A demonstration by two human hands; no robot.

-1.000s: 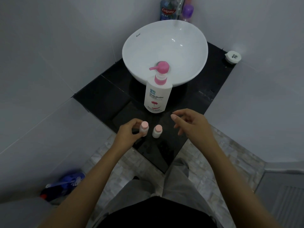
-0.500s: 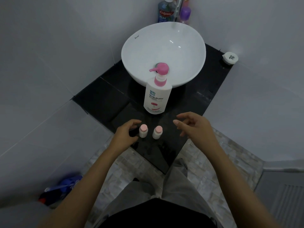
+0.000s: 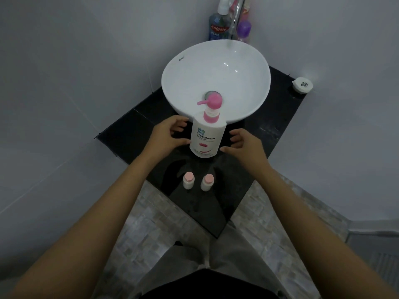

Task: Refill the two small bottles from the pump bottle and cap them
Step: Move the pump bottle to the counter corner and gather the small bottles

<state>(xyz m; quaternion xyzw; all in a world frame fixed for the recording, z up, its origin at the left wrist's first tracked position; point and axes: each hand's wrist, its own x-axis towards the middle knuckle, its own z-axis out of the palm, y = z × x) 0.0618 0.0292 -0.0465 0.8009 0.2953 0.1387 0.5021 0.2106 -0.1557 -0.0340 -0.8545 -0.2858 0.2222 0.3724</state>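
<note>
The pump bottle (image 3: 207,134) stands upright on the black counter (image 3: 133,134), its long axis vertical, just in front of the white basin (image 3: 216,67), with the pink pump head (image 3: 212,100) pointing its spout toward nine o'clock. It sits directly between the two hands. The left hand (image 3: 170,133) is at the bottle's nine o'clock, fingers spread wide and curled toward the side of the bottle, thumb tip at or just beside the label; actual contact cannot be told. The right hand (image 3: 244,143) is at three to four o'clock, also open wide, thumb reaching toward the lower edge of the bottle with a small gap showing. Neither hand holds anything. Both forearms reach in from six o'clock, palms facing each other.

The two small bottles (image 3: 197,181) stand side by side at the bottle's six o'clock, between the forearms, pink caps on. Refilling looks not yet begun; both hands seem about equally near, so a two-handed grasp around the body seems the likely step.
</note>
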